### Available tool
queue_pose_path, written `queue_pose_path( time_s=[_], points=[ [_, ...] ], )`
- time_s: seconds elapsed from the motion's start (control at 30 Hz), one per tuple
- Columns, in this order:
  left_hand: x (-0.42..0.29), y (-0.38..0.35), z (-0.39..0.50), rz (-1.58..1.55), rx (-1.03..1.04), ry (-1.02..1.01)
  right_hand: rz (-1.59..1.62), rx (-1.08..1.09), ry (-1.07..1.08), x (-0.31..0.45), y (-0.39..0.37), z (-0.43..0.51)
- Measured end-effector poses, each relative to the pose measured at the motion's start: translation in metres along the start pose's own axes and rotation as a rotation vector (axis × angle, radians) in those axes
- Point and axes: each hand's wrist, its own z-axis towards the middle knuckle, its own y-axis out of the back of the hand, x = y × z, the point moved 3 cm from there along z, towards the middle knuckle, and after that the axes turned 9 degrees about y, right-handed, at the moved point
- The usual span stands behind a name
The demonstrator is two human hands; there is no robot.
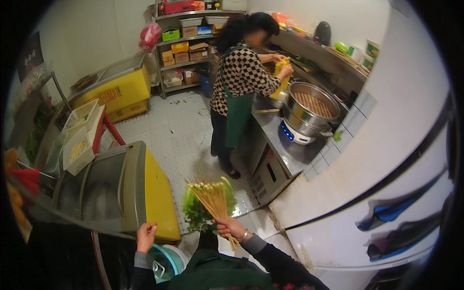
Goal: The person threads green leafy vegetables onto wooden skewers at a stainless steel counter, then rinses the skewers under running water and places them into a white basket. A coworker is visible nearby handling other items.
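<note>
My right hand (230, 229) grips a fan of wooden skewers (214, 203) near their lower ends. Green leafy vegetables (192, 208) are threaded on the skewers' far ends, and their leaves spread out over the floor beyond. Nothing shows in my left hand (146, 236), whose fingers are curled closed beside the yellow side of a chest freezer (159, 195). Just below that hand is a teal plastic bucket (168, 259), with a white bucket (179, 253) partly hidden beside it.
A person (235, 79) in a green apron stands at a steel counter (270, 123), holding something yellow. A steel steamer pot (308, 108) sits on an induction cooker (297, 134). At left, white plastic baskets (78, 154) rest by a red stool (110, 127). Slippers (391, 210) hang on the right.
</note>
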Motion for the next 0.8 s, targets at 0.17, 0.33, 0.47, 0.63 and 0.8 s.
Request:
queue_pose_path(
  time_s=[0.17, 0.33, 0.47, 0.63, 0.8],
  points=[
    [0.006, 0.002, 0.14, -0.03, -0.061, -0.011, -0.15, 0.136, -0.064, 0.081, -0.062, 0.121],
    [0.021, -0.002, 0.27, 0.249, -0.17, 0.032, -0.199, 0.068, -0.057, 0.154, -0.112, 0.228],
    [0.044, 0.0, 0.343, 0.435, -0.138, 0.211, -0.193, 0.095, -0.021, 0.2, -0.137, 0.312],
    [0.071, -0.004, 0.394, 0.539, -0.191, 0.343, -0.22, 0.114, -0.035, 0.262, -0.165, 0.423],
    [0.075, -0.01, 0.416, 0.598, -0.267, 0.463, -0.36, 0.229, 0.031, 0.33, -0.174, 0.542]
  ],
)
